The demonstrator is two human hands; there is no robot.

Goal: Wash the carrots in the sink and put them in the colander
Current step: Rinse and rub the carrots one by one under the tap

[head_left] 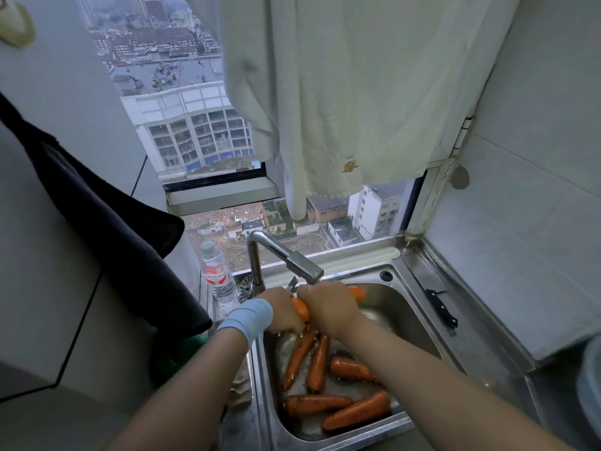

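Note:
Under the spout of the steel tap (304, 267) I hold one orange carrot (301, 309) crosswise over the sink (419, 320). My left hand (281, 312), with a blue band on its wrist, grips the carrot's left end. My right hand (328, 309) is wrapped round its middle, and the carrot's right tip (357, 292) sticks out beyond it. Several more wet carrots (317, 364) lie on the sink bottom below my hands. No colander is in view.
A clear water bottle (218, 275) stands left of the tap, beside a round drain strainer (244, 287). A black-handled knife (440, 307) lies on the sink's right ledge. A white towel (341, 109) hangs over the window, and a dark cloth (113, 222) hangs at the left.

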